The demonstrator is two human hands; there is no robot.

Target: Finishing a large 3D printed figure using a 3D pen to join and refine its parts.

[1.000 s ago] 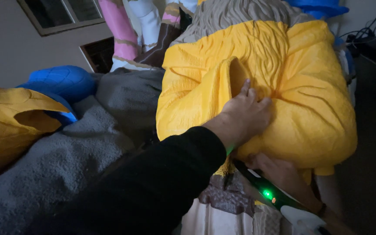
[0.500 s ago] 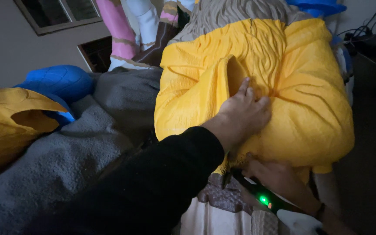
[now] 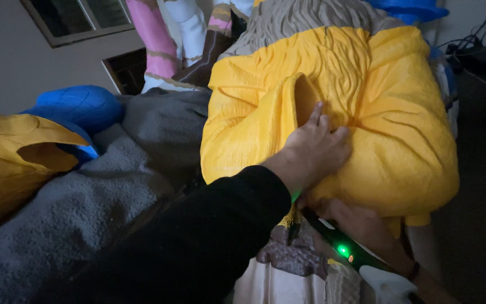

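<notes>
Right, near to far, head view only.

Sleeve: black sleeve [image 3: 198, 242] is filling the lower centre, running up to the left wrist.

Tool: slim dark tool [image 3: 350, 256] w/ a green light glowing on it is sitting in the right hand, white end pointing to the lower right, tip going under the yellow part's lower edge.

R hand: right hand [image 3: 361, 225] is curling round the tool, fingers closed on it; partly hidden in shadow, so exact grip is hard to read.

L hand: left hand [image 3: 316, 149] is lying flat on the yellow carved figure [image 3: 389, 129], fingers spread & extended, not gripping anything; index finger is reaching up beside the deep fold in the yellow surface.

Figure: yellow piece is taking up centre & right of frame, ridged w/ carved folds, touching both hands. Below it a brown & white carved base [image 3: 288, 270] is showing, just beside the tool.

Left side: grey textured form [image 3: 85, 208] is spreading across lower left; another yellow piece [image 3: 12, 163] is lying at the far left edge, w/ a blue rounded part [image 3: 77, 104] behind it.

Farther: grey-brown carved section [image 3: 310, 17] is rising above the yellow; pink & white striped pieces [image 3: 164, 39] are standing at top centre.

Back: window frame [image 3: 80, 17] is showing top left; cables [image 3: 473, 42] are lying top right.
</notes>
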